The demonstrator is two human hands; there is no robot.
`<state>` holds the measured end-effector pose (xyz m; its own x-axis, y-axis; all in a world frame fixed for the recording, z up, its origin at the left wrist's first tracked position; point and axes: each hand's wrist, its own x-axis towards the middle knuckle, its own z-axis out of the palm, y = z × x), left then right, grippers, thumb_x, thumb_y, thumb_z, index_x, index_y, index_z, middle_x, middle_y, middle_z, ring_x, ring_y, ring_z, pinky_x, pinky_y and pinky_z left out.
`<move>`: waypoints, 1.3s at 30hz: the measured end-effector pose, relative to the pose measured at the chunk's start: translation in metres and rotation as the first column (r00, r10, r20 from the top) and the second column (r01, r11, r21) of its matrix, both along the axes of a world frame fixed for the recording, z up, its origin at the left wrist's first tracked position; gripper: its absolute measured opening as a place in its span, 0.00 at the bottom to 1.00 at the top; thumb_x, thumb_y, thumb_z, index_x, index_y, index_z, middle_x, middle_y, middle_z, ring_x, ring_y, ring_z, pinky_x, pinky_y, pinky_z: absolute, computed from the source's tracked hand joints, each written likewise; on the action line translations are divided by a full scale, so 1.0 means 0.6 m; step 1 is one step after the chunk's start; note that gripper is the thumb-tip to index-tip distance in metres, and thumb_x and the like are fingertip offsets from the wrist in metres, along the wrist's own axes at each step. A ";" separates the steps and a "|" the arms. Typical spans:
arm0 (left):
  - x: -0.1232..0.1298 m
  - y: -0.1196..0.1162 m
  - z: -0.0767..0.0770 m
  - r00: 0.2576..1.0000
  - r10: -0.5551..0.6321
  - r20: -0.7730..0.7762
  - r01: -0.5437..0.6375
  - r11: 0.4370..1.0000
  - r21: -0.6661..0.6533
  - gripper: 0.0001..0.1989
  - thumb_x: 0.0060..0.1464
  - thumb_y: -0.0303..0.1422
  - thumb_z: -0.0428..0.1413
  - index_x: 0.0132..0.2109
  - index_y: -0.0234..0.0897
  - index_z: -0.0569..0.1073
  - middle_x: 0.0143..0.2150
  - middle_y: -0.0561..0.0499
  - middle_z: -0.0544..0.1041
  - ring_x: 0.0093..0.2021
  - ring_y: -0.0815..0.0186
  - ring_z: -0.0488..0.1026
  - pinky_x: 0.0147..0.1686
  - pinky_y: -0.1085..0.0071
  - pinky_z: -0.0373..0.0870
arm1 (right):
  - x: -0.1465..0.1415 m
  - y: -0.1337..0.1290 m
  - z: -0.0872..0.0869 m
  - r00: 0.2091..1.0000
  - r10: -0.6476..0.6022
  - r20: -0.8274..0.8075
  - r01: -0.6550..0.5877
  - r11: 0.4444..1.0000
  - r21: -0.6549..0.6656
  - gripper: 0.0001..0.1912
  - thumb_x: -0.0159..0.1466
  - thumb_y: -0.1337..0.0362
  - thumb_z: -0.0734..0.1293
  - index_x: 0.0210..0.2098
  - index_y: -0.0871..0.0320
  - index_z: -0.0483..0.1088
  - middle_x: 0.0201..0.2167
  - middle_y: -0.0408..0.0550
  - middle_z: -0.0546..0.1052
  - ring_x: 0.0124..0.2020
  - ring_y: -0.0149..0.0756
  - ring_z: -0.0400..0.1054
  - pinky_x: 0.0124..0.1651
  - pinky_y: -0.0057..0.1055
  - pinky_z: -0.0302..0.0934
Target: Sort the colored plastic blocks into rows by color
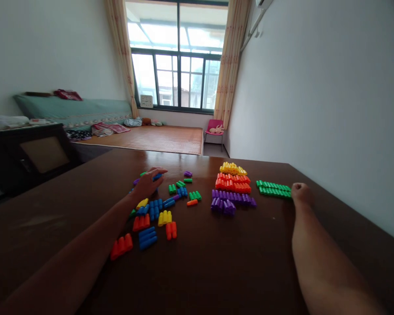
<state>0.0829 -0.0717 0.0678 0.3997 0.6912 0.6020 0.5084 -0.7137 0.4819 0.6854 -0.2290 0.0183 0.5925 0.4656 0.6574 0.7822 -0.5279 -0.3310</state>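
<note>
My left hand [147, 183] reaches over loose plastic building blocks at the left, fingers stretched out above a blue block [156, 177]. It partly hides the blocks beneath it. My right hand [301, 193] is closed at the right end of two long rows of green blocks [274, 189]; whatever its fingers enclose is hidden. Left of those rows lie joined purple blocks [233, 197], orange-red blocks [233, 183] and yellow blocks [232, 168]. Around my left forearm are short joined groups: blue blocks [147, 237], red blocks [121, 246] and yellow blocks [165, 218].
All the blocks lie on a dark brown table [216, 267]. Single pieces, such as an orange block [192, 202] and a purple block [188, 173], lie mid-table. Beyond the table are a bed [164, 138], a pink chair [213, 127] and, to the left, a dark cabinet [29, 151].
</note>
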 end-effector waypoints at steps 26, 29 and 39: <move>0.048 -0.048 0.001 0.930 -0.160 -0.331 0.196 0.977 0.078 0.18 0.61 0.31 0.49 0.55 0.45 0.73 0.50 0.47 0.71 0.46 0.65 0.73 0.48 0.71 0.68 | -0.400 0.111 0.139 0.397 0.850 -0.346 -0.837 0.490 0.243 0.17 0.62 0.53 0.61 0.43 0.58 0.72 0.35 0.50 0.78 0.31 0.36 0.71 0.34 0.32 0.64; 0.070 -0.075 0.015 0.932 -0.262 -0.250 0.297 0.948 0.113 0.17 0.62 0.31 0.49 0.56 0.43 0.72 0.50 0.46 0.71 0.48 0.65 0.72 0.50 0.71 0.68 | -0.505 0.095 0.120 0.139 0.858 -0.494 -0.940 0.271 0.207 0.18 0.60 0.49 0.65 0.38 0.57 0.71 0.28 0.45 0.76 0.29 0.34 0.70 0.32 0.31 0.64; 0.085 -0.101 0.016 0.916 -0.304 -0.264 0.367 0.899 0.240 0.15 0.65 0.33 0.44 0.52 0.40 0.73 0.48 0.44 0.73 0.47 0.64 0.72 0.50 0.69 0.70 | -0.593 0.064 0.082 -0.442 0.558 -0.702 -0.717 0.250 0.651 0.22 0.51 0.48 0.74 0.34 0.57 0.67 0.28 0.41 0.74 0.29 0.30 0.71 0.34 0.30 0.65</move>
<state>0.1342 -0.1324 0.0773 0.7184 0.3093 0.6230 0.2826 -0.9482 0.1449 0.3298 -0.1904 0.0675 -0.2415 0.9673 0.0776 -0.1461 0.0428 -0.9883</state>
